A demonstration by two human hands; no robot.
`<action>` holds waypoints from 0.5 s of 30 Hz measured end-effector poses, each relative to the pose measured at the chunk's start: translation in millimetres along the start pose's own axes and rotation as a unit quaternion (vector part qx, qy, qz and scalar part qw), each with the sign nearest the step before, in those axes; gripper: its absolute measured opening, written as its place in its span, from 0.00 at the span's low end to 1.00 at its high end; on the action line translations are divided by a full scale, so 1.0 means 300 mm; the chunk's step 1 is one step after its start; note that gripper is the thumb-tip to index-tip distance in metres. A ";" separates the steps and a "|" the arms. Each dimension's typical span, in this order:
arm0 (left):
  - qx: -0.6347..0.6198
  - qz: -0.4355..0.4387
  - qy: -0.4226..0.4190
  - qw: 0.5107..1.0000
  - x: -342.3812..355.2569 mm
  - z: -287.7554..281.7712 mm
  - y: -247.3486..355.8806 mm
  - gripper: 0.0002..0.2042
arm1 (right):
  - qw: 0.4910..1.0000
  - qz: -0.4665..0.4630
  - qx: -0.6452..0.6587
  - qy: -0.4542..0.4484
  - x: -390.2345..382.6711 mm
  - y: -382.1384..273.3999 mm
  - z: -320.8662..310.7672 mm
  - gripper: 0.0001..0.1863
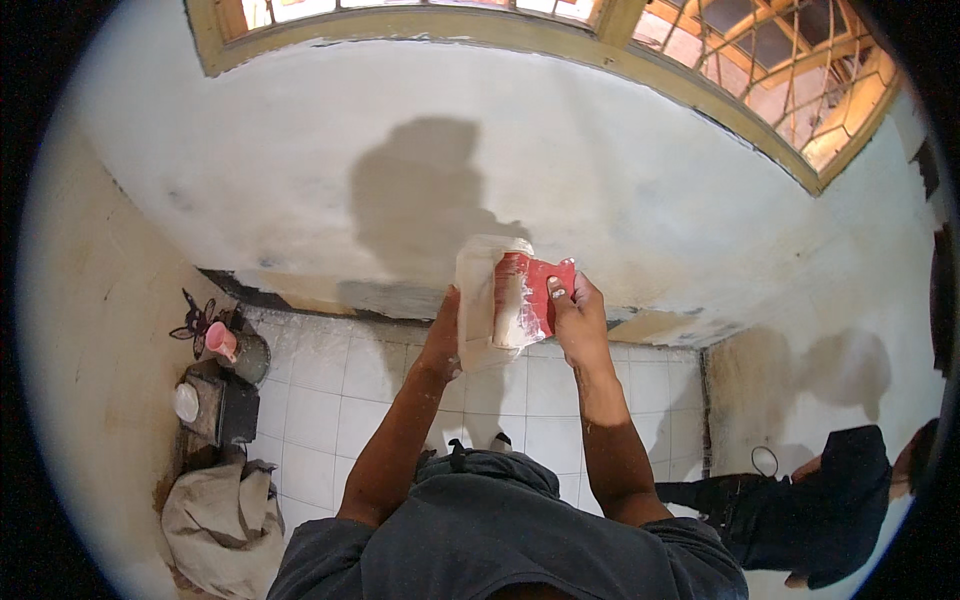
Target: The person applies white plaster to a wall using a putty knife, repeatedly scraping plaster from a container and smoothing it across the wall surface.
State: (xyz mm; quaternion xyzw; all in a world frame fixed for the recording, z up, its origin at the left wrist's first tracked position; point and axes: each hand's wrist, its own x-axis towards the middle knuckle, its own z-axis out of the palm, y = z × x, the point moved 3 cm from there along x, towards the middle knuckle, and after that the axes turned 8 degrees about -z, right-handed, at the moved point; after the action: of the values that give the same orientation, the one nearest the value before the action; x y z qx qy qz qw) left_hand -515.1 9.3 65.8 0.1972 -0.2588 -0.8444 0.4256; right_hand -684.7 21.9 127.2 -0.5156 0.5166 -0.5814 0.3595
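In front of my chest my left hand [440,338] is closed on the side of a see-through plastic tub [475,285] smeared with white paste. My right hand [580,320] grips a red plastic putty spreader [514,276], its thumb lying on the red face. White putty coats the lower part of the spreader's blade, which lies over the tub's right side. Whether the blade touches the tub's rim, I cannot tell. The fingers of my left hand are mostly hidden behind the tub.
Ahead stands a patchy white wall [600,200] below a yellow-framed window [560,30]. At left on the tiled floor [370,370] are a bucket [252,358] with a pink dipper [221,341], a dark box-like object [238,410] and a beige cloth [215,520]. Another person [830,510] is at right.
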 end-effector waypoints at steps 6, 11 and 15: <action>0.051 -0.081 -0.015 0.995 0.083 -0.038 -0.096 0.34 | 1.000 0.008 -0.002 0.015 -0.036 -0.042 -0.018 0.08; -0.042 -0.093 -0.101 0.990 0.085 0.021 -0.098 0.34 | 0.995 0.006 -0.060 0.074 -0.055 -0.030 -0.142 0.08; 0.016 -0.106 -0.077 0.991 0.112 -0.037 -0.110 0.31 | 0.995 0.003 -0.052 0.080 -0.073 -0.055 -0.118 0.08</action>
State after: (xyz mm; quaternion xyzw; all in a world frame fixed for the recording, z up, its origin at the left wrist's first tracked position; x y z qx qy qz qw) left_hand -548.3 -4.6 33.4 0.1649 -0.2823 -0.8931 0.3090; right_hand -712.5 54.3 140.7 -0.4840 0.5749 -0.5921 0.2909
